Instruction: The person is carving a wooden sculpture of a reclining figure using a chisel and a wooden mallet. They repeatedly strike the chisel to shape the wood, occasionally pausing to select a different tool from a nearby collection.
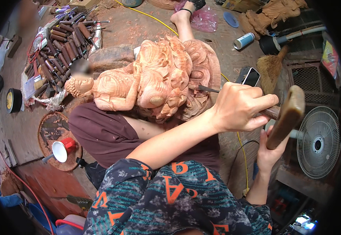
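Note:
A carved wooden statue point(158, 78) lies on its side across my legs, its seated figure pointing left and its petalled base point(203, 62) to the right. My left hand point(243, 105) is wrapped around a chisel point(208, 89), whose dark blade reaches left to the carved petals of the base. The chisel's wooden handle sticks out past my fist on the right. Just beyond it, my right hand point(271, 150) grips a wooden mallet point(286, 117). The mallet's block stands close to the handle end; whether they touch, I cannot tell.
Many wooden-handled chisels point(63, 51) lie heaped at the upper left. A red-and-white cup point(63, 150) rests by a round tray point(47, 135). At right are a fan point(318, 145), a phone point(251, 77), a broom point(271, 68) and a can point(243, 40). A yellow cord point(155, 17) crosses the floor.

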{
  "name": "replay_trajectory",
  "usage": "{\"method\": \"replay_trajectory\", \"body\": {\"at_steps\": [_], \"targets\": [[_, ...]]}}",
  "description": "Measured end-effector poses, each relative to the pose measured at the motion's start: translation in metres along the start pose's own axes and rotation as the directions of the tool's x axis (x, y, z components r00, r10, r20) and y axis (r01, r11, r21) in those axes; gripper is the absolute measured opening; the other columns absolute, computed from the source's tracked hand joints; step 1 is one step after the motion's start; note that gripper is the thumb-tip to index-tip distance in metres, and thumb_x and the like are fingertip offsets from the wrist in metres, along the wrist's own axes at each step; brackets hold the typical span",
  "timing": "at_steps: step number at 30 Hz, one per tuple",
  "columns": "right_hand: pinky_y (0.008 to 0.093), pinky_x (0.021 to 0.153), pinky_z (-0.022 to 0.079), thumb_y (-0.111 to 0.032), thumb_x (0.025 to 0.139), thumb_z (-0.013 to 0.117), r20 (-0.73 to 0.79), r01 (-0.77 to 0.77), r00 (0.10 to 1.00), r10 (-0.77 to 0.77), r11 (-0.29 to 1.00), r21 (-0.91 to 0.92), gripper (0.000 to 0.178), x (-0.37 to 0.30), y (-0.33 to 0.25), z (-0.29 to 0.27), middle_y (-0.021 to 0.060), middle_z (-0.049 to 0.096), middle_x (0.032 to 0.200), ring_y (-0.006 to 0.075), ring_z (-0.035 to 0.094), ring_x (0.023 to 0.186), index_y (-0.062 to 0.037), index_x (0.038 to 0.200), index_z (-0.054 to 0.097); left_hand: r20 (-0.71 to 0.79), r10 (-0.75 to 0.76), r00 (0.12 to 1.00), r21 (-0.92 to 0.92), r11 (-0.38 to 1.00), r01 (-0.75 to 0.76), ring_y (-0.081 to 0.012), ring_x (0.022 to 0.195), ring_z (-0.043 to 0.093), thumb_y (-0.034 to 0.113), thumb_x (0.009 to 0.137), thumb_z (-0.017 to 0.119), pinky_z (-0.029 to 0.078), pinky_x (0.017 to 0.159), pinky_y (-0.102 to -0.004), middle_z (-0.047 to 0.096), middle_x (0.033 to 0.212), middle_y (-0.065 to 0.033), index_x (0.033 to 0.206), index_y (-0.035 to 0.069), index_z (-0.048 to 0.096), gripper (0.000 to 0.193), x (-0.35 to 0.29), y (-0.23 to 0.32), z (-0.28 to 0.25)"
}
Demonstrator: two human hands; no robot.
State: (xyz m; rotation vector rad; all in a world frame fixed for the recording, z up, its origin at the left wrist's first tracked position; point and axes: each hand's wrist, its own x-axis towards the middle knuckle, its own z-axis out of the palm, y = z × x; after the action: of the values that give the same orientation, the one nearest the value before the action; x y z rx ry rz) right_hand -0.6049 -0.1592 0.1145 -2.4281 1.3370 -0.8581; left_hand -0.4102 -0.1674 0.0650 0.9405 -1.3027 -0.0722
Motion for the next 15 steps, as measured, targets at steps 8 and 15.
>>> {"method": "replay_trajectory", "body": {"at_steps": [8, 15], "targets": [[0.0249, 0.079, 0.039, 0.004, 0.078, 0.063, -0.026, 0.046, 0.998, -0.049, 0.995, -0.090, 0.045, 0.009, -0.004, -0.001, 0.0040, 0.050, 0.089, 0.0125, 0.049, 0.080, 0.0039, 0.120, 0.047, -0.038, 0.006, 0.999, 0.055, 0.998, -0.004, -0.0193, 0.049, 0.056, 0.020, 0.060, 0.069, 0.043, 0.043, -0.0311, 0.052, 0.058, -0.0012, 0.095, 0.016, 0.064, 0.035, -0.004, -0.010, -0.005], [0.0219, 0.073, 0.036, 0.002, 0.083, 0.055, -0.118, -0.040, 0.989, 0.085, 0.938, 0.345, 0.067, 0.018, -0.025, -0.005, 0.0027, 0.044, 0.082, 0.0088, 0.043, 0.073, 0.0035, 0.139, 0.019, -0.098, 0.056, 0.994, -0.054, 0.997, -0.062, -0.0198, 0.049, 0.055, 0.020, 0.057, 0.071, 0.043, 0.045, -0.0309, 0.051, 0.058, -0.0014, 0.095, 0.012, 0.064, 0.039, 0.001, 0.005, -0.008]]}}
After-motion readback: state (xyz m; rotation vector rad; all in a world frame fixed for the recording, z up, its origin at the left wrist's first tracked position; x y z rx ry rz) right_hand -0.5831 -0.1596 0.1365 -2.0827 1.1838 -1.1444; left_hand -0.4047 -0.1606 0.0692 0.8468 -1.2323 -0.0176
